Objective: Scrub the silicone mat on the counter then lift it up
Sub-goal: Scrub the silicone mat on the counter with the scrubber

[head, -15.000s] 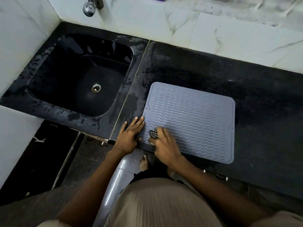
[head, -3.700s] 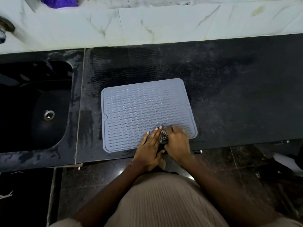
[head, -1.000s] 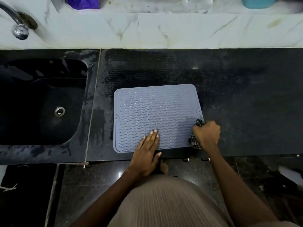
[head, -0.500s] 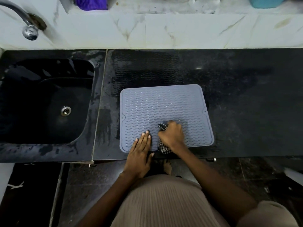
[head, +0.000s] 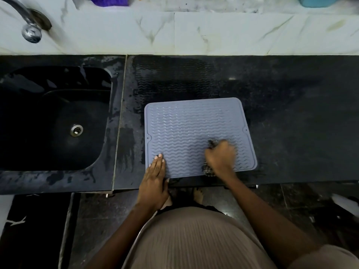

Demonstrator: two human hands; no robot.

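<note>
The scene is dim and low in contrast; the black counter (head: 291, 113) and sink basin (head: 54, 123) swallow detail, while the pale marble backsplash (head: 194, 32) is brightest. The right hand (head: 220, 159) is smeared by motion blur. Straight edges bow toward the frame borders, and the tap (head: 31, 26) looks soft.
</note>
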